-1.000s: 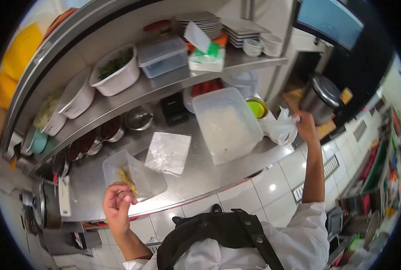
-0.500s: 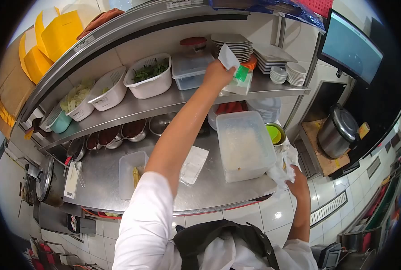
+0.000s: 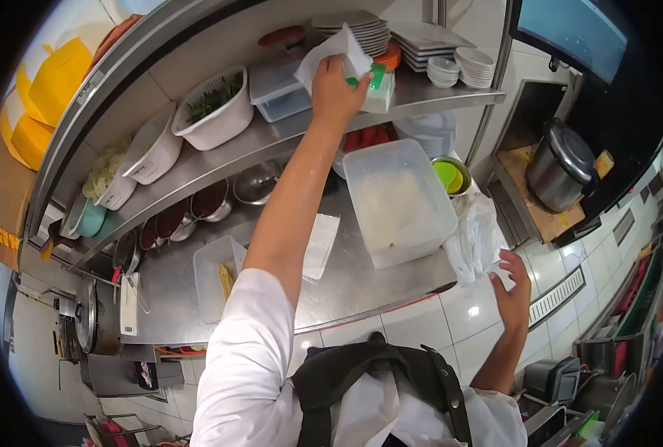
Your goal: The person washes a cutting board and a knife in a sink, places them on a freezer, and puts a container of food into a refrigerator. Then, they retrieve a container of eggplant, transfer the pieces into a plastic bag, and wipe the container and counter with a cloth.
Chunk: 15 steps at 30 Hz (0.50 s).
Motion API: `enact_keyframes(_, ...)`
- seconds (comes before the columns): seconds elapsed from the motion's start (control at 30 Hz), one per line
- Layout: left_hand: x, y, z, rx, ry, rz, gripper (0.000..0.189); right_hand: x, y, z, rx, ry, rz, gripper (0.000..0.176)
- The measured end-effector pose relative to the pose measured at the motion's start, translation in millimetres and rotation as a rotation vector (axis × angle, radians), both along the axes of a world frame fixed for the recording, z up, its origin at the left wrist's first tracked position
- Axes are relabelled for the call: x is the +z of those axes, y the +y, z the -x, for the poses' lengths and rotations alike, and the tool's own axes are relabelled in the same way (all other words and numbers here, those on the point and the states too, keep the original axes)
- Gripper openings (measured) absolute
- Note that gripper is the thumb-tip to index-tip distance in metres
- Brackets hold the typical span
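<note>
1. Left hand (image 3: 335, 86): raised to the upper steel shelf (image 3: 272, 141) with the arm fully extended. The fingers are curled closed around a white paper sheet (image 3: 324, 56), which sticks up above the knuckles.
2. Paper sheet: it sits at the top of a green-and-white tissue pack (image 3: 380, 82). The pack stands on the shelf, just beside the hand on its right.
3. Right hand (image 3: 511, 287): low, past the front edge of the steel counter (image 3: 346, 290). The fingers are partly spread and point up, meeting the lower edge of a clear plastic bag (image 3: 476, 238). Whether they pinch the bag cannot be determined.
4. Plastic bag: crumpled, hanging at the counter's right end, touching the corner of a large clear plastic container (image 3: 398, 201).
5. Counter items: a small clear tub (image 3: 212, 279) holding a yellow piece (image 3: 225, 281) stands left of the raised arm. A flat plastic sheet (image 3: 318, 242) lies between the tub and the large container. A green bowl (image 3: 447, 176) sits behind the large container.
6. Shelf items: a white colander of greens (image 3: 216, 115) and a clear lidded box (image 3: 275, 93) stand left of the left hand. Stacked plates (image 3: 346, 26) sit behind the hand.
</note>
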<state>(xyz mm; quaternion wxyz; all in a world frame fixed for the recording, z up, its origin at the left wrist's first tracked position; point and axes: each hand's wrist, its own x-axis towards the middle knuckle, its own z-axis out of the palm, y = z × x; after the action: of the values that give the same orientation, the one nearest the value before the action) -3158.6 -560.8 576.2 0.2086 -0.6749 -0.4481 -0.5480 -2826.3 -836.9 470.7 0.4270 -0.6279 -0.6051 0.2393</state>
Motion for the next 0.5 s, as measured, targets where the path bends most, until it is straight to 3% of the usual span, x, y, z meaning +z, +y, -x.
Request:
enact_keyframes(0.03, -7, 12, 3, 0.020, -0.019, 0.095, 0.033, -2, 1, 4, 0.051, 0.009, -0.039, 0.036)
enact_keyframes(0.07, 12, -9, 0, -0.032, -0.106, -0.001, 0.028, -5, 0, 5, 0.067, 0.058, -0.037, 0.035)
enact_keyframes(0.13, 50, -89, -17, -0.006, -0.406, -0.078, 0.015, -16, -1, 4, 0.095, 0.166, -0.021, 0.034)
enact_keyframes(0.2, 30, -157, -16, 0.097, -0.269, -0.142, 0.021, -15, 1, 17, 0.096, 0.329, -0.129, 0.032)
enact_keyframes(0.27, -14, -218, -26, -0.056, -0.101, 0.168, 0.024, 2, 3, 47, 0.149, 0.475, -0.279, 0.032)
enact_keyframes(0.3, -69, -237, -37, -0.301, -0.105, 0.340, 0.028, 11, 3, 72, 0.196, 0.783, -0.221, 0.032)
enact_keyframes(0.33, -123, -256, -49, -0.520, -0.134, 0.534, 0.033, 10, 4, 81, 0.287, 0.882, -0.115, 0.031)
enact_keyframes(0.37, -127, -261, -58, -0.908, -0.216, 0.776, 0.037, 9, 5, 89, 0.365, 0.975, 0.000, 0.031)
enact_keyframes(0.43, -129, -280, -59, -0.803, -0.215, 0.936, 0.034, -21, 13, 88, 0.596, 0.715, 0.318, 0.031)
enact_keyframes(0.47, -127, -285, -58, -0.748, -0.218, 1.012, 0.033, -29, 19, 86, 0.530, 0.603, 0.217, 0.030)
enact_keyframes(0.5, -117, -287, -56, -0.687, -0.230, 0.928, 0.031, -34, 28, 83, 0.467, 0.488, 0.118, 0.030)
